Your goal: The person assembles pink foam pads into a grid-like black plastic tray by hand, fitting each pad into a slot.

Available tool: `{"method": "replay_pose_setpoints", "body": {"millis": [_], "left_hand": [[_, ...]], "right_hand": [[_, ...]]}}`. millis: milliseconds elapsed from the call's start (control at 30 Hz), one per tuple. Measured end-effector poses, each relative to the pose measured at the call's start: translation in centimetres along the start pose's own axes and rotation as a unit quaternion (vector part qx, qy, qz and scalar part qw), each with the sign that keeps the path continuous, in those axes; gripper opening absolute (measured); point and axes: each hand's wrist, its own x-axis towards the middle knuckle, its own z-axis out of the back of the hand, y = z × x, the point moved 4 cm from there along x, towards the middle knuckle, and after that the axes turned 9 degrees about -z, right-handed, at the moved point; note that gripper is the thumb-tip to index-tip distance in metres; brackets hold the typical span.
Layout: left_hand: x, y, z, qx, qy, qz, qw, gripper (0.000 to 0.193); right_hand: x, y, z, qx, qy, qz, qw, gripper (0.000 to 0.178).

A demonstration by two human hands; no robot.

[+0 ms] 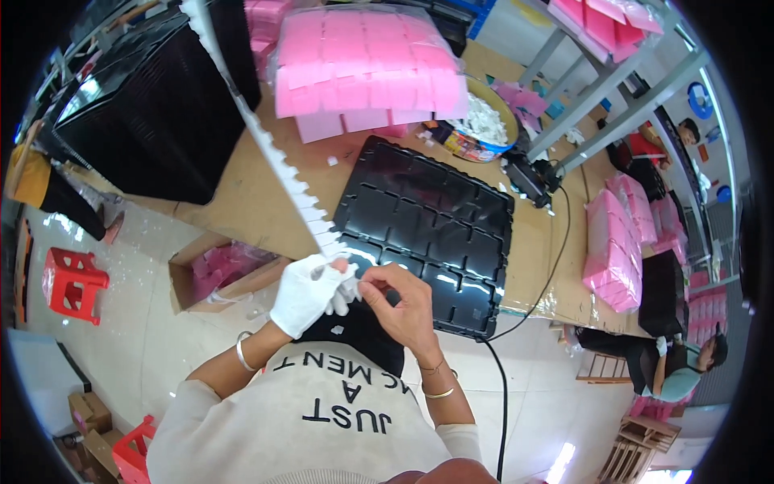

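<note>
My left hand [310,292], in a white glove, is closed around the lower end of a long white strip [278,165] with a row of notches along one edge. The strip rises up and to the left, across the table. My bare right hand [401,305] is pinched close beside the glove. Something white shows at its fingertips, too small to tell from the glove. Just beyond both hands lies a black plastic tray [427,211] with rows of shallow rectangular compartments.
A plastic-wrapped stack of pink sheets [367,60] sits behind the tray. Right of it stands a round tub [506,129] of white scraps. Tall stacked black trays [153,121] stand left. A black cable [556,270] crosses the table's right side. An open carton [181,282] is below left.
</note>
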Motion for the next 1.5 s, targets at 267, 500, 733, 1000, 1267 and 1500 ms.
{"method": "replay_pose_setpoints", "body": {"millis": [267,500,733,1000,1267,1500], "left_hand": [[4.1,4.3,7.6,0.264,-0.179,-0.123,0.940,0.021],[4.6,7.7,20.4,0.311,-0.313,-0.161,0.883,0.013],[4.5,6.9,20.6,0.313,-0.332,-0.107,0.884,0.016],[7.1,7.2,20.0,0.305,-0.321,-0.075,0.894,0.022],[5.6,5.5,19.2,0.289,-0.441,-0.088,0.845,0.016],[0.3,0.4,12.3,0.130,-0.414,-0.264,0.862,0.009]], "right_hand": [[5.2,-3.3,13.7,-0.141,-0.124,-0.005,0.982,0.007],[12.4,-10.5,23.4,-0.358,-0.052,-0.065,0.930,0.008],[16.3,-14.8,24.2,-0.434,-0.041,-0.005,0.900,0.006],[16.9,-14.6,24.1,-0.399,-0.017,-0.033,0.916,0.005],[16.1,-15.4,23.9,-0.376,-0.026,0.006,0.926,0.007],[14.5,-12.9,23.2,-0.315,0.030,-0.020,0.948,0.009]]}}
